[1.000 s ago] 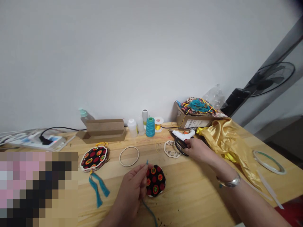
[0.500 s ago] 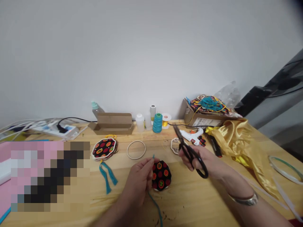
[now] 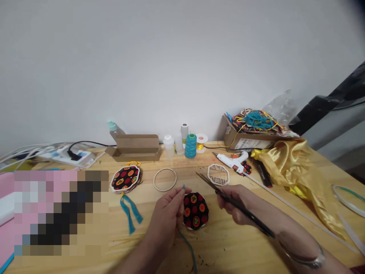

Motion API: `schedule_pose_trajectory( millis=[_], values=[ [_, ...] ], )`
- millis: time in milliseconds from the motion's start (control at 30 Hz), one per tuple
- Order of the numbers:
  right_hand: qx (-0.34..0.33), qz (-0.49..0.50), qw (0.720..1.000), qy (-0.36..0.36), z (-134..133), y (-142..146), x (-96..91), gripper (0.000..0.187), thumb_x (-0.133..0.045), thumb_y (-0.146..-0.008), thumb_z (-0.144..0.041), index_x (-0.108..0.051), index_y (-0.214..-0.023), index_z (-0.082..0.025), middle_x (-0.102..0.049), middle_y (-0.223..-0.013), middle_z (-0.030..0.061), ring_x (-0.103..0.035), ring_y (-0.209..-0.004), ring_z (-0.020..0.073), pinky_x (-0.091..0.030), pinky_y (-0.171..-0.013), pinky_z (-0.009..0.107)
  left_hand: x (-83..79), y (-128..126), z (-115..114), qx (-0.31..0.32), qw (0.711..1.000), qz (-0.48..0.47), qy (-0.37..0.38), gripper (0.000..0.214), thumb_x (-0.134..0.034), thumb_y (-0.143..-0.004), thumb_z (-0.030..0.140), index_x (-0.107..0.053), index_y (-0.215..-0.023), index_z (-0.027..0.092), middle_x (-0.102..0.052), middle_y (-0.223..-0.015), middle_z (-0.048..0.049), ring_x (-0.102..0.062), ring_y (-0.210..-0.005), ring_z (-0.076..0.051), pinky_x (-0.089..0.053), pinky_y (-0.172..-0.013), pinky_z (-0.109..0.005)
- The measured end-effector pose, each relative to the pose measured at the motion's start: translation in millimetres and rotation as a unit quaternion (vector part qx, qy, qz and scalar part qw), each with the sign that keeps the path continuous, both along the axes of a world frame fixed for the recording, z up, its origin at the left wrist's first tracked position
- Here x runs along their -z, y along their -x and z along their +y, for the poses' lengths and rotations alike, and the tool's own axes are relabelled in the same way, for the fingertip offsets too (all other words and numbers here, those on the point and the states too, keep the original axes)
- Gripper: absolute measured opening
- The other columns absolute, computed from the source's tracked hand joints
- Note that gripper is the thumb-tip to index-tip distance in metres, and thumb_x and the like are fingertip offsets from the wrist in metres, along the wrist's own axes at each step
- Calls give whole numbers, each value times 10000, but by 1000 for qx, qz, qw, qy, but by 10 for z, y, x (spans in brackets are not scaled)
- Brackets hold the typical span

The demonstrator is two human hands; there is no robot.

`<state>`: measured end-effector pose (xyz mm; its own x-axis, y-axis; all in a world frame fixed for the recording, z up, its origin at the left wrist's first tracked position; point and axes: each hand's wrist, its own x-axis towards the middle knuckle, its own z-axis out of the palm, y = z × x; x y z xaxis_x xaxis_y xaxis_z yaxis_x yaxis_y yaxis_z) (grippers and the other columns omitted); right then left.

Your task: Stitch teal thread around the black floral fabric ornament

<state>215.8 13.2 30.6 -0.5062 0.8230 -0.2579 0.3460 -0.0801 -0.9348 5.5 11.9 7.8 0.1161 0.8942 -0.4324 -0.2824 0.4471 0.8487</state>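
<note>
Between its thumb and forefinger, my left hand [image 3: 168, 211] pinches a teal cord [image 3: 188, 249]; a short tip sticks up above the fingers and the rest trails down over the table. Just beside those fingers lies a round patterned fabric piece [image 3: 195, 211], black with red and orange flowers; whether the hand touches it I cannot tell. My right hand [image 3: 238, 203] is closed around black scissors [image 3: 242, 207], their blades pointing up and left above the table. Behind the scissors lies a wooden lattice frame [image 3: 218, 175].
A wooden hoop [image 3: 165, 179] and a tasselled fabric ornament [image 3: 126, 179] lie to the left. At the back stand a teal thread cone [image 3: 191, 146], an open cardboard box [image 3: 138, 148] and white bottles. A white glue gun [image 3: 234, 161] and gold satin cloth [image 3: 291, 167] are on the right.
The scissors have tilted lower, their blades swinging down and left toward the table while the handles turned edge-on. My left hand still pinches the cord in nearly the same place.
</note>
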Motion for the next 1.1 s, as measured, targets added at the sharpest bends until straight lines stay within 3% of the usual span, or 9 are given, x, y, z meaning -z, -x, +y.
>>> schedule_pose_trajectory(
  millis=[100, 233, 400, 600, 767, 1100],
  values=[
    [-32, -92, 995, -32, -69, 19, -92, 164, -556, -726, -323, -512, -732, -165, -357, -577, -46, -276, -515, 74, -213, -435, 191, -27, -5, 0, -4, 1000, 8, -5, 265, -571, -744, 376, -615, -842, 134, -262, -380, 116, -162, -348, -29, -112, -347, -162],
    [-74, -129, 988, -37, -97, 62, -159, 304, -481, -787, -435, -479, -653, -162, -299, -563, -45, -233, -510, 75, -211, -439, 205, -63, -5, 0, 0, 1000, 21, -8, 253, -557, -754, 370, -614, -831, 137, -247, -376, 117, -147, -355, -33, -105, -350, -162],
    [-97, -108, 989, -17, -66, 86, -95, 413, -419, -804, -532, -386, -614, -167, -259, -557, -51, -210, -494, 65, -181, -420, 204, -39, -4, -15, 18, 999, 31, -16, 259, -555, -751, 384, -612, -821, 141, -272, -372, 112, -175, -354, -42, -129, -354, -164],
    [-92, -100, 991, -12, -25, 168, -86, 457, -408, -786, -586, -442, -654, -151, -295, -553, -49, -225, -483, 61, -190, -420, 199, -9, -26, -24, 61, 998, 15, -22, 294, -603, -697, 416, -646, -801, 145, -329, -381, 92, -263, -349, -60, -223, -375, -184],
    [-76, -83, 993, -16, -17, 201, -88, 453, -417, -788, -572, -487, -682, -137, -317, -566, -44, -253, -480, 60, -209, -422, 201, -57, -31, -21, 70, 997, 16, -29, 277, -629, -665, 411, -664, -760, 152, -366, -378, 77, -333, -363, -79, -275, -399, -198],
    [-70, -56, 996, 9, 3, 202, -33, 419, -465, -784, -522, -425, -591, -152, -275, -509, -60, -223, -449, 49, -159, -394, 195, -60, -17, -28, 75, 996, 30, -41, 269, -611, -685, 389, -675, -789, 149, -396, -393, 64, -400, -402, -99, -301, -415, -203]
  ],
)
